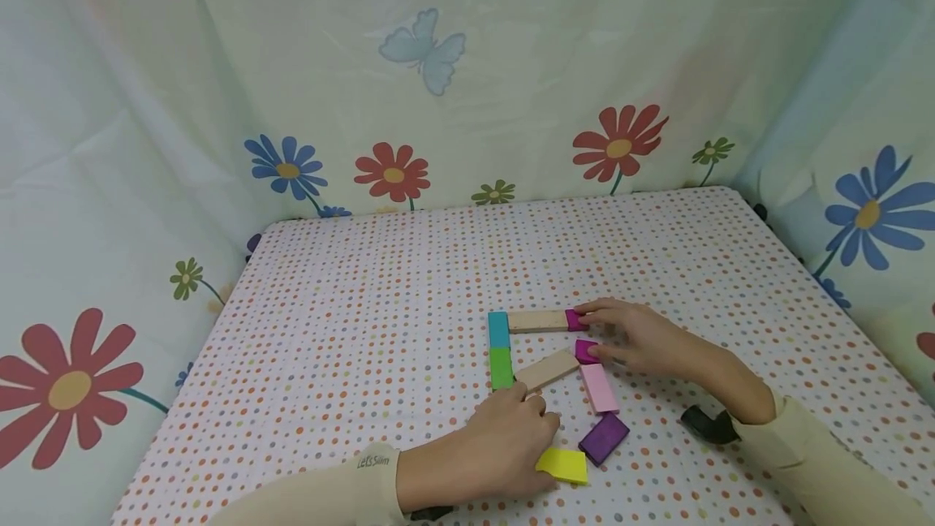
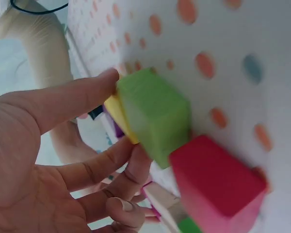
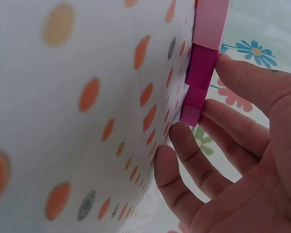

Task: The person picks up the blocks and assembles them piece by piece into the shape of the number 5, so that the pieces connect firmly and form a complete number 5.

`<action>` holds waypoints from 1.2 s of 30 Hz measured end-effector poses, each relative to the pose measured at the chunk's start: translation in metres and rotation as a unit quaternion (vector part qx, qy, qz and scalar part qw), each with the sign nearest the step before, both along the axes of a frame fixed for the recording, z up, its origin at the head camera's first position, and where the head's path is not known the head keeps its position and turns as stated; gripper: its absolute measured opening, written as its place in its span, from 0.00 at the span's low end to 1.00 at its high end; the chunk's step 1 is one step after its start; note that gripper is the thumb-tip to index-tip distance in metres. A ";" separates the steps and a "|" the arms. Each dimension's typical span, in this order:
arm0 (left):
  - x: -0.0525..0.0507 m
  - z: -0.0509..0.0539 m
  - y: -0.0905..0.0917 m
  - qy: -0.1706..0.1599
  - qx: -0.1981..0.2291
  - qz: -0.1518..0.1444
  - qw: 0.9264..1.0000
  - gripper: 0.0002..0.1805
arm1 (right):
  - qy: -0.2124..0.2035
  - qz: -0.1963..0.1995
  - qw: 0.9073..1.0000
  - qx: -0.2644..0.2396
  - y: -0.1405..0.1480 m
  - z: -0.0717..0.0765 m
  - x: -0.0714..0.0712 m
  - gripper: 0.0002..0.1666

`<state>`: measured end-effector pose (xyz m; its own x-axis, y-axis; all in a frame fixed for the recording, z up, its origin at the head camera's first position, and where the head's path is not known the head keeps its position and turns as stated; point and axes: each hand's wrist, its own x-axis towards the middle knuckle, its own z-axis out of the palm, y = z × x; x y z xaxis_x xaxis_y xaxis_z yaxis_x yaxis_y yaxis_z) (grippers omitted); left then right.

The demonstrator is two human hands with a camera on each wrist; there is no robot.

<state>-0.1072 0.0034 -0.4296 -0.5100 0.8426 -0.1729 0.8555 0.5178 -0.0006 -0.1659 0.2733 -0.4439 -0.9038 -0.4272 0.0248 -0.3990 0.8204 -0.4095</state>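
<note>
My left hand [image 1: 504, 441] is low on the table, pinching a light green block [image 2: 157, 116] between thumb and fingertips. Against that block lies a yellow block [image 1: 564, 466], and a red block [image 2: 213, 182] sits beside it; the head view hides the red and light green ones. My right hand [image 1: 646, 339] has its fingers loosely extended. Its thumb touches one magenta block [image 1: 585, 351], at the end of a pink block [image 1: 600, 388]. The forefinger touches another magenta block [image 1: 574, 320], at the end of a plain wooden block [image 1: 539, 321].
A blue block [image 1: 498, 329] and a green block [image 1: 501, 368] form the row's left side. A second wooden block [image 1: 548, 370] slants inside, near the left fingers. A purple block [image 1: 604, 438] lies between the pink and yellow ones. Dotted cloth covers the table [image 1: 365, 291]; flowered curtains [image 1: 511, 63] surround it.
</note>
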 end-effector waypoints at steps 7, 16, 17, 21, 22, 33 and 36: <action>0.002 -0.007 -0.002 -0.009 0.013 -0.016 1.000 0.26 | -0.001 0.000 1.000 -0.007 0.001 0.000 0.000 0.27; 0.005 -0.010 -0.001 -0.004 0.023 -0.012 1.000 0.27 | -0.001 0.001 1.000 -0.008 0.001 0.001 0.000 0.27; 0.004 -0.009 -0.002 -0.007 0.027 -0.009 1.000 0.28 | -0.001 0.000 1.000 -0.006 0.001 0.001 0.000 0.27; 0.002 -0.002 -0.013 -0.029 0.050 0.013 0.998 0.29 | -0.003 -0.002 1.000 -0.007 0.001 0.000 0.000 0.27; 0.001 -0.001 -0.017 -0.039 0.058 0.021 0.997 0.28 | -0.004 -0.002 1.000 -0.008 0.001 -0.001 0.000 0.27; -0.007 0.006 -0.050 -0.087 0.071 0.063 0.992 0.21 | 0.001 0.003 1.000 0.000 0.001 -0.001 0.000 0.27; -0.007 0.005 -0.054 -0.079 0.066 0.058 0.993 0.21 | 0.002 0.003 1.000 0.000 0.001 -0.001 0.000 0.27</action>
